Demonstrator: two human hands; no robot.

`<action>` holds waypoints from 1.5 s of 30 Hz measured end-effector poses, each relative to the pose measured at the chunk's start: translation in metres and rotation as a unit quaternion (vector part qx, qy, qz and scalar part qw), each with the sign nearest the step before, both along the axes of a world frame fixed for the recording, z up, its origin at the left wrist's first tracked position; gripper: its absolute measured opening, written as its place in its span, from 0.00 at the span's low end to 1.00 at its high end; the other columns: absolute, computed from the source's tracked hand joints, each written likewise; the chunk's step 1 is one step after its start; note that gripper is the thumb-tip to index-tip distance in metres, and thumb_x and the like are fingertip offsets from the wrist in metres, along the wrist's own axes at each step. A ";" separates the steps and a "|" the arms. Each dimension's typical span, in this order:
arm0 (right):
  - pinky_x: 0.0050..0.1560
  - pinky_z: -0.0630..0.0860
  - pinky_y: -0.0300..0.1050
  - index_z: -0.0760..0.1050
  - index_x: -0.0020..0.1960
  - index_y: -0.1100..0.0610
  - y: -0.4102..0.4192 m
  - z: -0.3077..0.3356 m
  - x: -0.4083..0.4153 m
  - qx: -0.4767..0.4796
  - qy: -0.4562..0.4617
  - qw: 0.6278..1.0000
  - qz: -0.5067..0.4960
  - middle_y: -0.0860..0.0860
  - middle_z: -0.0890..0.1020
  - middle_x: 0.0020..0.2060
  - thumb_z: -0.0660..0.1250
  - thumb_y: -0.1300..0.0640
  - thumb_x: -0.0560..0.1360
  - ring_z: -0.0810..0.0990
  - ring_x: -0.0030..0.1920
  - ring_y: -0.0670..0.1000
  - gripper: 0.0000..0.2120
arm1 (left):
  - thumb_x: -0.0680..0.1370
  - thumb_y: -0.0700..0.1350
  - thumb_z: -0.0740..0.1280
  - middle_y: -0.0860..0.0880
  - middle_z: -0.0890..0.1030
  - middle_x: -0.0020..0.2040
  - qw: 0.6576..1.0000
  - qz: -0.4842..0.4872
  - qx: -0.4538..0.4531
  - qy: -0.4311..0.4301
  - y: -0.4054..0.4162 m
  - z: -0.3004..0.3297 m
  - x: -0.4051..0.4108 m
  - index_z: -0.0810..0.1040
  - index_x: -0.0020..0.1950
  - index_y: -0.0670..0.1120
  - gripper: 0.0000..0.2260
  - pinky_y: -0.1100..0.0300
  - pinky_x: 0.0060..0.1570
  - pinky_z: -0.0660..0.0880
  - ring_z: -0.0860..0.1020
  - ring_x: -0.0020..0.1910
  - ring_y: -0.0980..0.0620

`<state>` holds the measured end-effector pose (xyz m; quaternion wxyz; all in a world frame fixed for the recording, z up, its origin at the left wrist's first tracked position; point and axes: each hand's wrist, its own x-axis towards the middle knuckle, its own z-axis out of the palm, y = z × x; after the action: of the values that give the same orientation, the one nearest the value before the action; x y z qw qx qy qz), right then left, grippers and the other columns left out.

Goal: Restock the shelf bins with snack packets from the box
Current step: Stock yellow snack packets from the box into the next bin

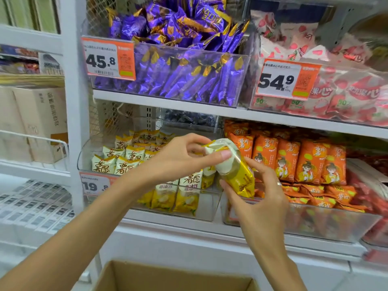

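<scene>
A yellow and white snack packet (235, 166) is held between both hands in front of the lower shelf. My left hand (180, 158) pinches its upper white end. My right hand (256, 190) grips its lower yellow end from below. Just behind them stands a clear bin (210, 208) with several matching yellow and white packets (123, 156) standing in rows. The open cardboard box (130, 276) is at the bottom edge; its inside is out of view.
A clear bin of orange packets (304, 162) sits right of the yellow one. The shelf above holds a bin of purple packets (178, 70) and one of red and white packets (336, 91). Price tags hang on the bin fronts. Cartons (42, 120) stand on the left shelving.
</scene>
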<state>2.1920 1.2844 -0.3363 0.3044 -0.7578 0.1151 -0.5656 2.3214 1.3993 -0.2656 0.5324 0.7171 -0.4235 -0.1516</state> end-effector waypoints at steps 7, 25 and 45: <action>0.57 0.75 0.44 0.71 0.64 0.53 -0.012 -0.006 0.011 -0.052 0.012 0.997 0.052 0.47 0.75 0.59 0.77 0.55 0.69 0.75 0.61 0.47 0.27 | 0.65 0.52 0.74 0.52 0.83 0.56 0.995 -0.044 -0.075 0.054 -0.004 -0.006 -0.001 0.74 0.63 0.51 0.27 0.65 0.48 0.78 0.82 0.52 0.58; 0.72 0.51 0.44 0.63 0.73 0.55 -0.042 -0.060 0.021 -0.198 0.277 0.931 -0.133 0.50 0.71 0.69 0.61 0.33 0.72 0.68 0.68 0.50 0.38 | 0.67 0.49 0.79 0.51 0.76 0.59 0.992 0.044 0.054 -0.105 -0.066 -0.050 0.056 0.69 0.65 0.48 0.31 0.61 0.54 0.76 0.76 0.55 0.56; 0.72 0.53 0.49 0.77 0.61 0.54 -0.028 0.020 0.061 -0.385 0.391 0.832 -0.083 0.50 0.80 0.58 0.52 0.51 0.80 0.75 0.62 0.51 0.18 | 0.82 0.54 0.57 0.57 0.72 0.69 0.916 0.080 0.188 -0.345 -0.007 -0.083 0.071 0.75 0.66 0.56 0.15 0.56 0.65 0.66 0.69 0.68 0.54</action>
<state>2.2525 1.2561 -0.3162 -0.1303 -0.9592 0.0600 -0.2436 2.3927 1.3927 -0.3486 0.2194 0.8433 -0.4854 0.0715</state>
